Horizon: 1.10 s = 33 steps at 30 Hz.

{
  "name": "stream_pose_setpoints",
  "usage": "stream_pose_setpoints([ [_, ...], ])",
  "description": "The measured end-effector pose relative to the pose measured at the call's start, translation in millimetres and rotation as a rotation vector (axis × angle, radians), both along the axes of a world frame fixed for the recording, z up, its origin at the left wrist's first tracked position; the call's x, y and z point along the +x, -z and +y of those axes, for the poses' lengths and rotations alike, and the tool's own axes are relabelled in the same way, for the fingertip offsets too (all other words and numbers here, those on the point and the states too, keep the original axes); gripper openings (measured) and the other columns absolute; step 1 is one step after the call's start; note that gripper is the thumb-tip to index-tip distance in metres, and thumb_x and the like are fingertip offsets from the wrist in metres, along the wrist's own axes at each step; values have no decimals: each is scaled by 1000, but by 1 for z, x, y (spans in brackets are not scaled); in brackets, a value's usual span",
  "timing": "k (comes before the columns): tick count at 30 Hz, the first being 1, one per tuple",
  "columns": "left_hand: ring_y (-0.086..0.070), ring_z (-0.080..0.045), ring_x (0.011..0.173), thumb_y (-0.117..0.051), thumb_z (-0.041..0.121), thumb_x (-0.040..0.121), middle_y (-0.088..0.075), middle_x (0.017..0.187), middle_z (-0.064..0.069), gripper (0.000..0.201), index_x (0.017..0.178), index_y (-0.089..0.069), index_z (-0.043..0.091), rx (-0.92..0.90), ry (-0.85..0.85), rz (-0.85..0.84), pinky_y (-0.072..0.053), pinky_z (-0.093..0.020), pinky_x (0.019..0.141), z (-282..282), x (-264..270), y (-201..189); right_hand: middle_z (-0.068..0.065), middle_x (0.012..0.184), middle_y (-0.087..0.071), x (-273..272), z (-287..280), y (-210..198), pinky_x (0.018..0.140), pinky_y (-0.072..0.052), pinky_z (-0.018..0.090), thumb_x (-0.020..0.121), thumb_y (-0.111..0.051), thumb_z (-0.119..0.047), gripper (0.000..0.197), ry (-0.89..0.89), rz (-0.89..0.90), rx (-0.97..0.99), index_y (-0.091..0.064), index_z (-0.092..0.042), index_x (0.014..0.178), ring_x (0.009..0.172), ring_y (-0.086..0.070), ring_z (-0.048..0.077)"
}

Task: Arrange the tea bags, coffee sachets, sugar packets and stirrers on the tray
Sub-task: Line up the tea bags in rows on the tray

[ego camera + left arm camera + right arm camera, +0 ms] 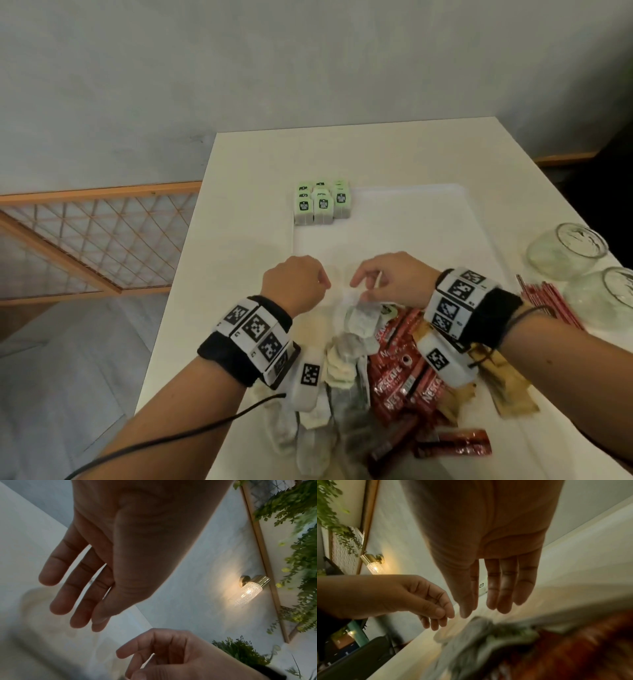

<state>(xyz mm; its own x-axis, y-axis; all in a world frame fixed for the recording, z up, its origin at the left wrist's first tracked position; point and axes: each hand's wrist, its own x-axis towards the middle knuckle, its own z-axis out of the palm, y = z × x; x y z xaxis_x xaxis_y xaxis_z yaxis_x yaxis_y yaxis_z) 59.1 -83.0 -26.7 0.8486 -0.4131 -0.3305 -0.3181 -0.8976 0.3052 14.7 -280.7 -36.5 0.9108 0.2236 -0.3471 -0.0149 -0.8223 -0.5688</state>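
1. The left hand (106, 555) reaches down from the top, fingers (68, 595) straight and slightly spread, holding nothing.
2. The right hand (171, 654) sits at the bottom, fingers curled.
3. Beneath them lies the pale bench (25, 540), blurred.
4. A lit wall lamp (248, 591) glows beside green foliage (300, 555).

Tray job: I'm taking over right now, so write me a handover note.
Left hand: loosely curled, empty.
Right hand: over the loose white tea bags; whether it grips one is unclear.
Done: green-labelled tea bags stand in rows in the far-left corner of the white rectangular tray.
Left: those loose bags, red coffee sachets and brown sugar packets, all heaped nearest you; red stirrers lie to the right.
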Motion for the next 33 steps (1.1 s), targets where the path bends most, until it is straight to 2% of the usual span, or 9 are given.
stream_pose_setpoints([
  [4, -63, -16, 99, -64, 38, 88, -67, 107, 8, 15, 99, -69, 29, 14, 20, 89, -50, -31, 82, 0, -31, 7, -4, 100, -54, -27, 7, 8, 84, -45, 29, 82, -73, -32, 28, -43, -44, -99, -68, -30, 109, 92, -56, 13],
  [8, -61, -17, 104, -66, 46, 86, -65, 115, 6, 32, 110, -65, 27, 57, 44, 117, -49, -33, 88, -1, -52, 5, -5, 107, -42, -50, 12, 15, 89, -40, 29, 80, -73, -34, 27, 3, -131, -191, -64, -25, 104, 103, -41, 13],
  [12, -58, -17, 113, -69, 63, 78, -62, 122, 4, 63, 124, -58, 22, 174, 99, 193, -46, -33, 92, 2, -65, 2, -6, 109, -46, -69, 13, 16, 88, -42, 30, 81, -69, -33, 32, -19, -142, -223, -55, -24, 109, 105, -45, 14],
  [16, -63, -19, 92, -52, 79, 78, -66, 97, 0, 68, 93, -58, 14, 329, 75, 32, -41, -28, 71, -3, -77, -1, -6, 119, -53, -82, 16, 16, 92, -43, 34, 85, -65, -30, 42, -23, -142, -190, -49, -29, 124, 109, -48, 15],
  [18, -60, -18, 85, -44, 82, 80, -57, 82, 2, 67, 85, -52, 16, 390, 65, -14, -40, -28, 74, -8, -84, 0, -5, 118, -54, -86, 19, 14, 93, -42, 35, 89, -62, -32, 37, -13, -147, -212, -51, -29, 125, 110, -48, 15],
  [21, -60, -19, 99, -44, 78, 83, -57, 91, 2, 60, 89, -51, 19, 412, 76, -10, -38, -34, 92, -13, -90, 3, -2, 111, -55, -92, 19, 9, 88, -42, 33, 95, -53, -32, 23, 14, -181, -237, -57, -22, 115, 106, -50, 17],
  [24, -60, -21, 106, -52, 66, 88, -64, 107, -1, 49, 98, -57, 18, 315, 58, 18, -40, -36, 96, -12, -89, 10, -5, 103, -53, -99, 12, 9, 82, -41, 30, 95, -51, -32, 15, 58, -204, -227, -59, -22, 104, 101, -50, 15],
  [26, -61, -23, 102, -48, 58, 92, -65, 106, -2, 42, 93, -56, 16, 212, 20, 36, -42, -38, 96, -10, -89, 14, -8, 100, -50, -105, 6, 10, 80, -39, 28, 95, -52, -33, 14, 95, -224, -207, -60, -24, 101, 98, -50, 14],
  [33, -57, -19, 92, -64, 34, 87, -59, 99, 3, 18, 95, -53, 22, -129, 6, -19, -40, -30, 73, -3, -84, 5, -10, 93, -62, -122, -1, 7, 83, -49, 30, 90, -64, -34, 6, 196, -318, 93, -64, -28, 91, 87, -58, 8],
])
